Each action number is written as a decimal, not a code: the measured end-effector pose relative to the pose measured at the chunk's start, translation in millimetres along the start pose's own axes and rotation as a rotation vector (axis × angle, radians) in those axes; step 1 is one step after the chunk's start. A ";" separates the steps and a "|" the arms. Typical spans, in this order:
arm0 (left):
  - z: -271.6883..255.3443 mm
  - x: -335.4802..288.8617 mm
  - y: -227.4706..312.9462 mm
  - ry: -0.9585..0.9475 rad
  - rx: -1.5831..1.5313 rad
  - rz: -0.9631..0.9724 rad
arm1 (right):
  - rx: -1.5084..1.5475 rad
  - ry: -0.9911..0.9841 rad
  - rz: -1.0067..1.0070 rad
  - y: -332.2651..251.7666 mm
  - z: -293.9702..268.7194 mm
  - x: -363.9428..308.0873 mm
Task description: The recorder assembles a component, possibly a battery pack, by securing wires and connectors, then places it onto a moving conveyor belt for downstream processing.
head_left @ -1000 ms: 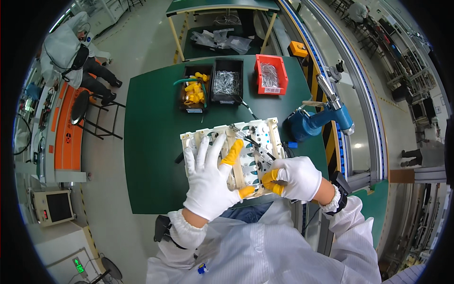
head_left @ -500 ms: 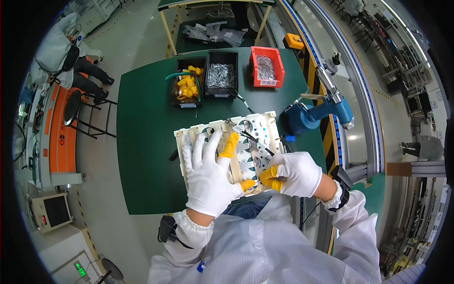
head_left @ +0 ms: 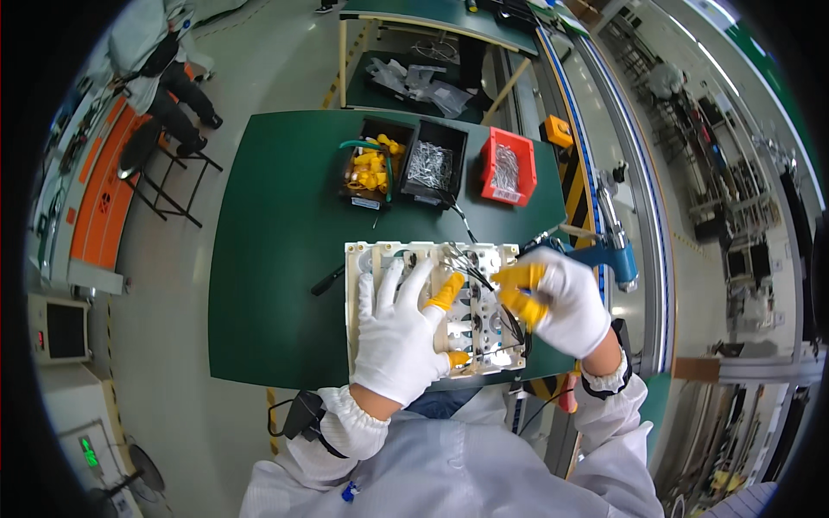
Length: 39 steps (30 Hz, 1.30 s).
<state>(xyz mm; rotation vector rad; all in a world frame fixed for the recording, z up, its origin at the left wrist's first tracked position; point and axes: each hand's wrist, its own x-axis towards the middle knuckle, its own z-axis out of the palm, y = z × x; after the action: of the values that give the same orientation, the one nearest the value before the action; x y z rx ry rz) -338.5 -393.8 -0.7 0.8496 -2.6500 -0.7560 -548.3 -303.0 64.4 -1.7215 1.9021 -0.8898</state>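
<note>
A white plastic frame (head_left: 352,302) with metal parts and round openings lies on the green table in front of me. My left hand (head_left: 397,332), in a white glove with yellow covers on some fingertips, rests spread out on its left half. The thumb lies near the lower edge. Black wires (head_left: 471,269) with bare silvery ends run across the frame's upper right part. Above the right edge, my right hand (head_left: 561,302), gloved likewise, is raised and blurred. Its yellow-covered fingers are apart, close to the wires, with nothing visible between them.
Along the far side of the green table (head_left: 276,216) stand a black bin of yellow pieces (head_left: 367,168), a black bin of metal pieces (head_left: 432,164) and a red bin (head_left: 509,168). A blue tool (head_left: 609,259) sits at the right, beside a rail. A black-handled item (head_left: 328,281) lies left of the frame.
My right hand has lifted from the frame's lower right part and moved up to the wires, its fingers parting. My left hand stays on the frame. The whole view has shifted and turned.
</note>
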 end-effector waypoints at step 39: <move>-19.3 -6.8 12.4 -0.124 0.161 0.012 | -0.534 0.024 0.530 124.9 109.8 242.2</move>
<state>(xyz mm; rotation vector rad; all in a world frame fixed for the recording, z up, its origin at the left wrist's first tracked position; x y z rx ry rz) -331.4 -388.8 21.7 0.8506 -2.8555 -0.6170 -596.5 -557.3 -74.6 -1.3241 2.5953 -0.2110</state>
